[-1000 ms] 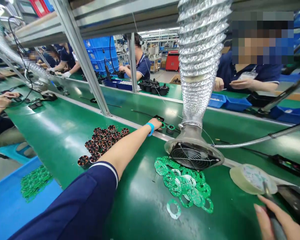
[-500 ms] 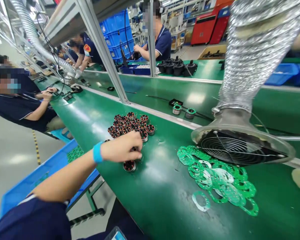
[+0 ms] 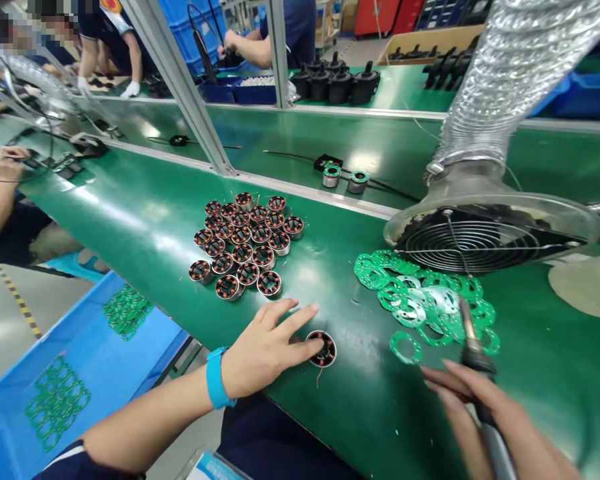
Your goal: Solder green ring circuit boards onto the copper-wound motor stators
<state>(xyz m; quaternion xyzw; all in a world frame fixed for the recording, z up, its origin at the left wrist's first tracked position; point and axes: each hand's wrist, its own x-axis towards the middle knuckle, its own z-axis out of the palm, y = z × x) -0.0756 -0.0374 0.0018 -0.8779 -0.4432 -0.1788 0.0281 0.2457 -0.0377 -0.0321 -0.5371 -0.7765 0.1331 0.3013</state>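
Observation:
My left hand [image 3: 265, 350] has its fingers spread, and one fingertip rests on a copper-wound motor stator [image 3: 329, 353] standing near the table's front edge. A loose wire sticks out from that stator toward me. In my right hand [image 3: 523, 417] is a soldering iron [image 3: 479, 363], its tip pointing up and away over the green ring-shaped circuit boards [image 3: 395, 290]. One single ring board [image 3: 416, 347] lies at the near side of this pile, left of the iron. A cluster of several more stators [image 3: 241, 235] stands beyond my left hand.
A fume extractor hood [image 3: 495, 240] on a silver duct hangs low behind the boards. At left, a blue tray [image 3: 145, 360] holds green board panels. Two board-topped stators [image 3: 357, 181] stand beyond the metal rail. Co-workers' hands [image 3: 7, 163] are at the far left.
My left hand has moved right, away from the cluster, and a stator now stands by it at the front. My right hand has come into view with the soldering iron. The camera view has shifted.

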